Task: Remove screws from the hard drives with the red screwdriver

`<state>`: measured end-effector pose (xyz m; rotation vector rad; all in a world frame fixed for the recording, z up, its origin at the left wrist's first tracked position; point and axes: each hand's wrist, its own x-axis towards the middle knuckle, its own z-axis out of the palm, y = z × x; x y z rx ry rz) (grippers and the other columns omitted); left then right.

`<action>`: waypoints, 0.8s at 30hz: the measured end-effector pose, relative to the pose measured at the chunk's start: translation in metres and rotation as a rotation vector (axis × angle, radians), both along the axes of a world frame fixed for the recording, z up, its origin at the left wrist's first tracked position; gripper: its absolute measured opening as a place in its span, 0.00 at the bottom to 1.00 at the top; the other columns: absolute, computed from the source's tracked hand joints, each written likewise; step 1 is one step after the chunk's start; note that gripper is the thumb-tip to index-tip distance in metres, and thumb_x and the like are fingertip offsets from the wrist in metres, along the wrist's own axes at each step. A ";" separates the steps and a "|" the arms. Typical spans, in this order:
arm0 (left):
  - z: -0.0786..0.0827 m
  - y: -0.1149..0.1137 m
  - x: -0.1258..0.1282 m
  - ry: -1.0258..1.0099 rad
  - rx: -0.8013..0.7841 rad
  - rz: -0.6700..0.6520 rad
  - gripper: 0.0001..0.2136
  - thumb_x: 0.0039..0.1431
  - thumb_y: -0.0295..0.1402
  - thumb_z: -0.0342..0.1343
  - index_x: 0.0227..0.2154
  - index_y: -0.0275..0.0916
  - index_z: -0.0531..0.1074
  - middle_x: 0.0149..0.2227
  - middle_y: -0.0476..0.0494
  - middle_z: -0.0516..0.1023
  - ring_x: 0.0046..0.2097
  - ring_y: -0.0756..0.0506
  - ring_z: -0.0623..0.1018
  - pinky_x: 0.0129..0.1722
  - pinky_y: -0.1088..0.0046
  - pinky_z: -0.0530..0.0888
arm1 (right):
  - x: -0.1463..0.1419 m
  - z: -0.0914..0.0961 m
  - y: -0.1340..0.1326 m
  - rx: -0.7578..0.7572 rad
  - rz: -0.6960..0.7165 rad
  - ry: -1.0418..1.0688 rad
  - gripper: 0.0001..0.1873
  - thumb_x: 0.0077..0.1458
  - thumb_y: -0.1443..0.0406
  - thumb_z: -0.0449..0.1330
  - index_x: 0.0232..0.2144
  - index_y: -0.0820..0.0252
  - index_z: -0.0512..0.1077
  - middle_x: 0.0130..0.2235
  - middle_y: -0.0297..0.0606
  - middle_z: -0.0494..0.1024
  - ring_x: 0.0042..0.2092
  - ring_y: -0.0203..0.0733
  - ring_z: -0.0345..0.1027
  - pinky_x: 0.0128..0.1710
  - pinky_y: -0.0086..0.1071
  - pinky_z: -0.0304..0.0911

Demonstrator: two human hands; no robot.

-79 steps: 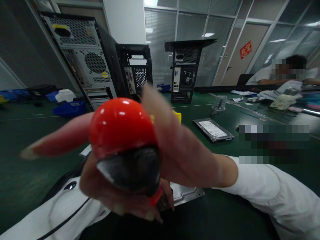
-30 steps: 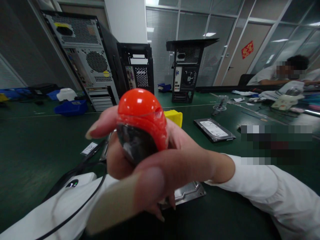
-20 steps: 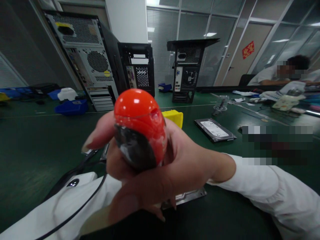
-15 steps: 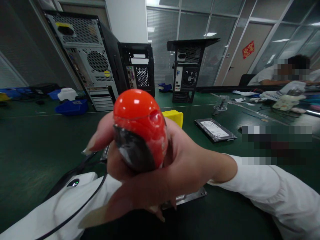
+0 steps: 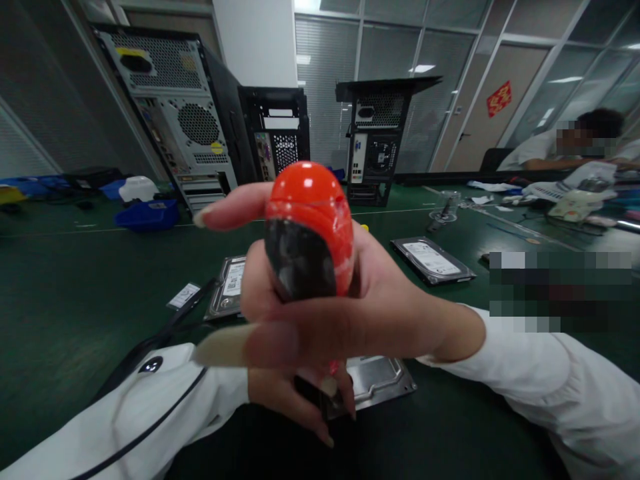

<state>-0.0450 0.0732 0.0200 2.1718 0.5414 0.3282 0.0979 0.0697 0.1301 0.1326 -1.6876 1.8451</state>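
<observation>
My right hand (image 5: 395, 317) is wrapped round a screwdriver with a red and black handle (image 5: 310, 233), seen nearly end-on and close to the camera. Its index finger and thumb stick out to the left. Below, my left hand (image 5: 285, 397) is bent at the left end of a silver hard drive (image 5: 383, 383), its fingers closed on it. The handle and my right hand hide part of the drive, most of the screwdriver's shaft and some left fingers. Where the tip rests I cannot make out.
Other hard drives lie left (image 5: 233, 287) and right (image 5: 433, 260). A label (image 5: 183, 296) and black cable (image 5: 165, 330) are by my left sleeve. Computer cases (image 5: 195, 127) stand behind, with a blue bin (image 5: 147, 215). A clear cup (image 5: 445, 205) and a person (image 5: 530, 150) are at right.
My right hand has moved right and slightly up with the screwdriver, and its index finger and thumb have lifted. More of my left hand and the left-hand drive now show.
</observation>
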 end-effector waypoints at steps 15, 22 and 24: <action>0.022 -0.002 0.008 0.137 0.247 -0.042 0.22 0.36 0.41 0.71 0.38 0.48 0.76 0.37 0.52 0.70 0.41 0.45 0.68 0.41 0.68 0.53 | 0.044 0.027 0.062 0.908 -0.375 -0.756 0.13 0.50 0.66 0.62 0.39 0.64 0.68 0.35 0.33 0.72 0.34 0.32 0.68 0.32 0.24 0.66; 0.027 -0.009 0.014 0.166 0.280 0.063 0.28 0.31 0.39 0.73 0.41 0.50 0.73 0.39 0.50 0.65 0.41 0.44 0.66 0.43 0.66 0.56 | 0.052 -0.030 0.098 0.955 -0.508 -1.118 0.15 0.55 0.65 0.59 0.45 0.65 0.66 0.42 0.40 0.72 0.39 0.39 0.67 0.39 0.36 0.67; 0.026 -0.009 0.013 0.171 0.290 0.092 0.32 0.29 0.40 0.73 0.44 0.51 0.71 0.41 0.48 0.64 0.42 0.42 0.65 0.44 0.64 0.58 | 0.056 -0.037 0.104 0.921 -0.499 -1.188 0.15 0.59 0.62 0.56 0.46 0.65 0.66 0.43 0.40 0.71 0.40 0.39 0.68 0.40 0.37 0.68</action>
